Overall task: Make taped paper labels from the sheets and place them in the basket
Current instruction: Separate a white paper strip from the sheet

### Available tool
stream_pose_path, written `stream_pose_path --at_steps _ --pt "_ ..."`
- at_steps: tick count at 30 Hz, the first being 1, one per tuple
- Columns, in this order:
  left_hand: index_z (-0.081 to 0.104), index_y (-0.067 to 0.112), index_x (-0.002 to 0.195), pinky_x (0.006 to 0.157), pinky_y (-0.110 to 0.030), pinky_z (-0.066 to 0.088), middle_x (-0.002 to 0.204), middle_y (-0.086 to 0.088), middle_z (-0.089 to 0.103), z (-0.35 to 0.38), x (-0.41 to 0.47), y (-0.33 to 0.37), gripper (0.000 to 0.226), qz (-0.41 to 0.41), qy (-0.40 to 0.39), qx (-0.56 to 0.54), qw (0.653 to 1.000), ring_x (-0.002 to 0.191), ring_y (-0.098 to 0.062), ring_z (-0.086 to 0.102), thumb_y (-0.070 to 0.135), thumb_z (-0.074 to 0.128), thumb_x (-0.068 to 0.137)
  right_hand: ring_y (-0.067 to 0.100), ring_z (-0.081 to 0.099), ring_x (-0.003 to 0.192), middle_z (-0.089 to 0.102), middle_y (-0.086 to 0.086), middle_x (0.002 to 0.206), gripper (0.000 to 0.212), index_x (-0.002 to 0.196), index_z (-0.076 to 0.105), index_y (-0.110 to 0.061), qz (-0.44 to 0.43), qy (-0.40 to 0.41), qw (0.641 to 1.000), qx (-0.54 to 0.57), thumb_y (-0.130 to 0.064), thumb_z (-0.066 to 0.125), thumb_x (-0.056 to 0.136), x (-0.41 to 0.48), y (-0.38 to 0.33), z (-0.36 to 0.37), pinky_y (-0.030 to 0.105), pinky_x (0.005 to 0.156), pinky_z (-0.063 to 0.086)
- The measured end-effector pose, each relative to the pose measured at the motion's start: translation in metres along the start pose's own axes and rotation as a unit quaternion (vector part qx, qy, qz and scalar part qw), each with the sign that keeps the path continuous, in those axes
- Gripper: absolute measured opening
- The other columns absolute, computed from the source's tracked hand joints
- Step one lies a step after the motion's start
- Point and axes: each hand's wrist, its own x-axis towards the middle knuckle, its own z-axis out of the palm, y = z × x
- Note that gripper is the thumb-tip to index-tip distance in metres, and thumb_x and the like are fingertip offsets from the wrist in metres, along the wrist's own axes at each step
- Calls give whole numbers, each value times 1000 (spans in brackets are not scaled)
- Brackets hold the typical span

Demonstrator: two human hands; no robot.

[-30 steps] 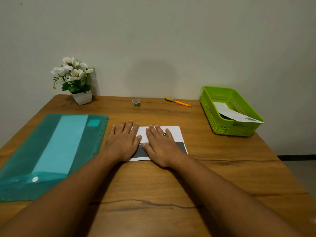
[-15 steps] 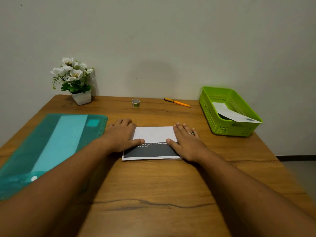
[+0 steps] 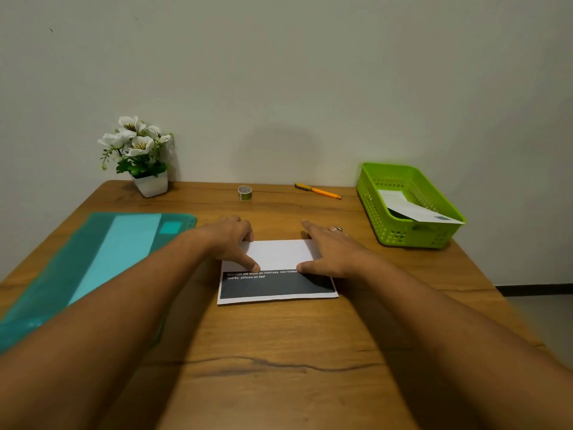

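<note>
The folded sheet (image 3: 280,254) lay on the worktop (image 3: 279,336) between the hands. The left hand (image 3: 231,240) and right hand (image 3: 328,252) pressed its ends, thumbs on the flap edge, gripping nothing, probably to set the crease. The green basket (image 3: 384,212) stood beyond the right hand.

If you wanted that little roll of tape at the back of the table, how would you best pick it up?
From above, probably: the tape seems to sit flat, hole upward, with bare table all round it. Pinch its curved outer wall between thumb and fingers, across the roll.
</note>
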Motion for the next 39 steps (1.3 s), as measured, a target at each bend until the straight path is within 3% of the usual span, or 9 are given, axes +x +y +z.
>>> stream_pose_path --at_steps 8,15,19,22,25,28,30,34,39 --pt "48 32 133 102 -43 48 126 4 50 4 -10 1 81 3 21 -24 999 114 -17 47 64 85 68 30 33 150 34 2 167 103 164 17 -29 0 0 1000 -4 -58 75 84 0 -8 -2 51 120 35" --pt "43 34 132 100 -37 41 130 7 50 14 -24 12 83 44 177 34 983 115 -14 45 66 83 66 29 38 148 40 6 163 113 164 12 -26 -45 65 996 -43 -53 82 80 -3 -28 -6 50 123 26" --pt "40 33 130 104 -39 39 129 6 56 18 -33 20 75 48 252 66 964 118 -18 51 63 80 73 29 50 136 54 8 150 114 164 11 -22 -64 128 985 -94 -45 83 78 0 -37 -9 50 115 35" --pt "42 31 127 101 -38 40 125 4 61 19 -35 23 62 49 299 90 949 116 -19 56 55 76 81 30 56 129 59 9 142 96 163 16 -20 -65 177 975 -114 -28 74 86 -1 -42 -11 48 109 39" --pt "49 32 118 96 -38 43 112 7 64 23 -34 22 41 54 325 82 941 106 -18 59 45 72 87 30 57 126 61 8 141 72 157 33 -19 -72 211 966 -132 -16 62 91 -1 -42 -12 46 104 41" --pt "55 32 109 88 -36 48 95 9 62 28 -33 21 19 60 349 85 931 90 -14 59 39 65 95 26 60 115 65 2 127 42 134 57 -22 -70 218 960 -158 -17 64 92 -1 -42 -10 42 97 44" --pt "58 31 107 79 -33 52 89 9 60 31 -35 22 13 57 355 89 929 82 -11 57 38 63 97 23 60 103 66 1 113 28 122 64 -23 -68 232 955 -170 -19 65 95 -4 -42 -6 38 90 45" --pt "61 30 118 80 -33 57 99 7 65 38 -38 25 22 62 328 75 940 89 -11 60 38 62 98 23 59 94 65 1 103 19 116 66 -23 -62 241 954 -168 -19 60 98 -8 -41 1 35 77 38" --pt "57 28 140 100 -36 51 131 3 66 56 -38 26 39 63 297 40 952 117 -16 60 35 55 101 24 59 99 67 1 112 28 126 66 -24 -70 214 964 -140 -26 53 101 -5 -32 25 38 84 46"
